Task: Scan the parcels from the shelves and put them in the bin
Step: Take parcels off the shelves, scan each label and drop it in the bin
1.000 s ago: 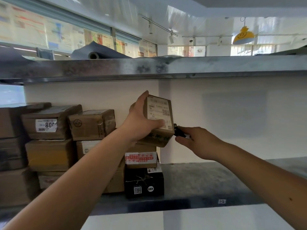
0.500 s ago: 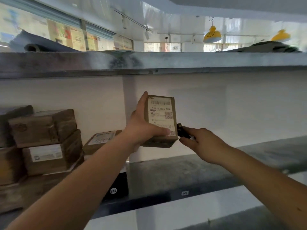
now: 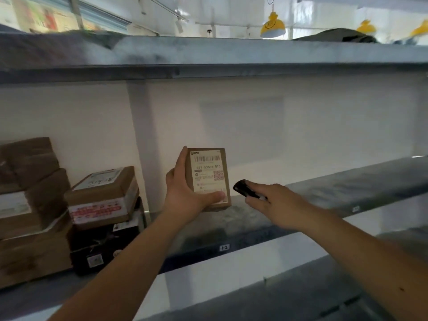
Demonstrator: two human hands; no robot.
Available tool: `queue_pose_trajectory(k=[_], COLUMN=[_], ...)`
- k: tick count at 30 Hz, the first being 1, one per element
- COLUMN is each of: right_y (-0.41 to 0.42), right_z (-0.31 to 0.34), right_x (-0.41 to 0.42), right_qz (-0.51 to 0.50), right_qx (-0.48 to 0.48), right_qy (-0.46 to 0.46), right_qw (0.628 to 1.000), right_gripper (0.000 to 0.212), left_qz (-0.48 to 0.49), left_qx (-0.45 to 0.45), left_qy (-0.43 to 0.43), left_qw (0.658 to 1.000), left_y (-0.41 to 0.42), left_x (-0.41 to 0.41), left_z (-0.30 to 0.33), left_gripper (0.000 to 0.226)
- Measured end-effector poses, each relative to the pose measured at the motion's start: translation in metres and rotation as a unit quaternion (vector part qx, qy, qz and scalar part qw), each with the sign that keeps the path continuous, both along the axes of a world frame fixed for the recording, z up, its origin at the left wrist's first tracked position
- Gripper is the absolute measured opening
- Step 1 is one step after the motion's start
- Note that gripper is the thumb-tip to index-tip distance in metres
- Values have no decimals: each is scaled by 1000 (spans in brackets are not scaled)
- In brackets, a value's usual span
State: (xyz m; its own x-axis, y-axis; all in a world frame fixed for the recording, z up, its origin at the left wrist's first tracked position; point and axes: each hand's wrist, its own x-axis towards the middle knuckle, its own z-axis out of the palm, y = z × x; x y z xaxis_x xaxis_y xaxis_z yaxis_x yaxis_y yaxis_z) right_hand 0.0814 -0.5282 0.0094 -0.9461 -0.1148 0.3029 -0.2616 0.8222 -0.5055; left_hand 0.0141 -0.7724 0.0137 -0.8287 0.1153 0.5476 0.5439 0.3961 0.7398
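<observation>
I held the small brown cardboard parcel with a white shipping label upright in my left hand, in the air in front of the grey metal shelf. My thumb lay across the lower edge of the label and my other fingers were curled round the far side of the box, so the barcode at the top of the label faced me and stayed uncovered. My right hand was just beside the parcel, on its right, and its fingers were closed round a small black handheld scanner, whose front end pointed toward the label without touching the box. I judged that the parcel was light, because one hand carried it easily by the sides, and stiff, because its cardboard edges looked straight and not pressed in. The taped surface could be a little slippery, so I thought the good place to hold was the two long sides, with the thumb low, away from the barcode. To the left of my left hand, some more brown cardboard boxes were stacked on the shelf, above a black box. I could not see the bin from here, so this step was, I think, the scanning one.
</observation>
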Motion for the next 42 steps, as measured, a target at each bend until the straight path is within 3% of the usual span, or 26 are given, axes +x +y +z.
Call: queue_pose_trajectory(k=[5, 8, 19, 22, 24, 27, 35, 42], right_y=[8, 15, 7, 4, 4, 11, 29, 5], right_z=[4, 0, -6, -10, -12, -16, -27, -53], right_x=[12, 21, 61, 72, 78, 83, 100, 112], right_qz=[-13, -8, 10, 23, 27, 23, 26, -10], right_qx=[-8, 1, 178, 209, 209, 204, 147, 73], right_qy=[-31, -46, -118, -132, -125, -109, -95, -83], right_qw=[999, 999, 977, 969, 970, 973, 984, 994], right_gripper=[55, 52, 54, 54, 54, 56, 54, 56], left_qz=[55, 67, 93, 67, 75, 100, 101, 54], left_qx=[-27, -38, -119, -32, -39, -122, -117, -54], left_qy=[-8, -11, 62, 33, 36, 54, 56, 68], left_qw=[998, 997, 987, 997, 996, 986, 986, 995], left_y=[-1, -6, -8, -11, -10, -7, -2, 0], left_x=[1, -3, -3, -6, -5, 2, 15, 48], left_z=[-16, -27, -34, -40, -39, -32, -33, -28], left_gripper=[140, 141, 132, 139, 139, 132, 132, 137])
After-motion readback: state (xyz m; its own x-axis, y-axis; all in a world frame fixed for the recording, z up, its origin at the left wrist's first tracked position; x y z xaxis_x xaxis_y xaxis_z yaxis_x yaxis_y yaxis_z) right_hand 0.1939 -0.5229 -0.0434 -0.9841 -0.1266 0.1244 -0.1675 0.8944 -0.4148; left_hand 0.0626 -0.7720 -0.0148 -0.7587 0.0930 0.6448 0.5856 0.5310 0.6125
